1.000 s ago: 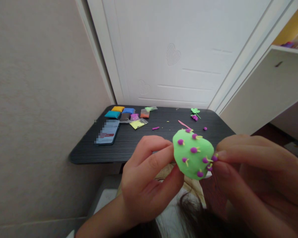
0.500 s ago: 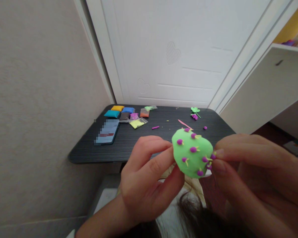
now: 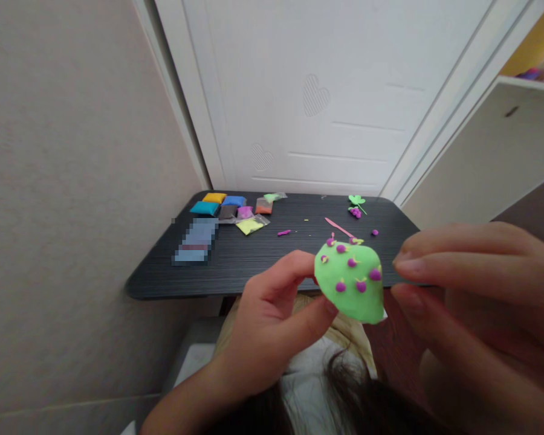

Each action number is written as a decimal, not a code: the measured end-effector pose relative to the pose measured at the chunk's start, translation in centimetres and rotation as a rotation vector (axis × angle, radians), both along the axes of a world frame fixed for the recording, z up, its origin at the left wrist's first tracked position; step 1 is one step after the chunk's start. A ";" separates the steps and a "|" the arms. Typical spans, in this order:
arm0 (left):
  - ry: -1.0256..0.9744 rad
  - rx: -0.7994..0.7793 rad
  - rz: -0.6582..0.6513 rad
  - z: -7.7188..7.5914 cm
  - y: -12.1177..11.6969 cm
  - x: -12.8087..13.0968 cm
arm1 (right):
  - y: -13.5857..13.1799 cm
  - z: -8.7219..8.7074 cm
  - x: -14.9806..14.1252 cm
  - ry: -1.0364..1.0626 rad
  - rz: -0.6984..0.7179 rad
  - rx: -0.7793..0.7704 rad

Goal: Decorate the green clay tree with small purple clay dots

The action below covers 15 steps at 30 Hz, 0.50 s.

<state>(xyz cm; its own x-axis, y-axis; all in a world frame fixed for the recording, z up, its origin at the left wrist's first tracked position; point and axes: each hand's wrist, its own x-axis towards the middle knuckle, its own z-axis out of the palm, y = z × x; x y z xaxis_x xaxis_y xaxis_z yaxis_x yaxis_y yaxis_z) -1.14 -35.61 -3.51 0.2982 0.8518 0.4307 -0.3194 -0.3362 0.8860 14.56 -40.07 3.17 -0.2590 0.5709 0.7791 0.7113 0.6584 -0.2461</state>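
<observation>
A light green clay lump (image 3: pixel 351 284) studded with small purple balls on yellow stems is pinched at its left edge between the thumb and fingers of my left hand (image 3: pixel 272 320). My right hand (image 3: pixel 471 302) hovers just to the right of it. Its fingertips sit close together a little apart from the clay, and nothing shows between them. The clay is held in the air in front of the dark table (image 3: pixel 254 260).
On the table lie several small packets of coloured clay (image 3: pixel 236 211), a phone (image 3: pixel 194 241), a pink stick (image 3: pixel 338 228), purple clay bits (image 3: pixel 284 232) and a small green clay piece with purple balls (image 3: pixel 356 205). A white door stands behind it, a white cabinet to the right.
My right fingertips have come off the clay's right edge and drawn back a little. My left hand has turned the green lump, so its top tilts more towards the table.
</observation>
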 end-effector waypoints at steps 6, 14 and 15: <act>0.099 0.025 -0.038 -0.2 0.1 -0.8 | 0.3 1.1 0.1 -0.072 0.005 0.007; 0.108 0.166 -0.015 -0.4 0.4 -0.9 | 0.1 1.6 0.1 -0.074 0.015 -0.006; 0.108 0.176 -0.011 -0.4 0.4 -0.9 | 0.1 1.8 0.0 -0.072 0.023 -0.011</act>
<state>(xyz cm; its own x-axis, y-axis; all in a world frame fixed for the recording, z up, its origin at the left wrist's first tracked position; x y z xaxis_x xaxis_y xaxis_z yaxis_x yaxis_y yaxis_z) -2.06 -35.19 -3.91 0.3596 0.7625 0.5379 -0.2306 -0.4860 0.8430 14.58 -39.99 4.97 -0.3271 0.5723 0.7520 0.7118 0.6726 -0.2022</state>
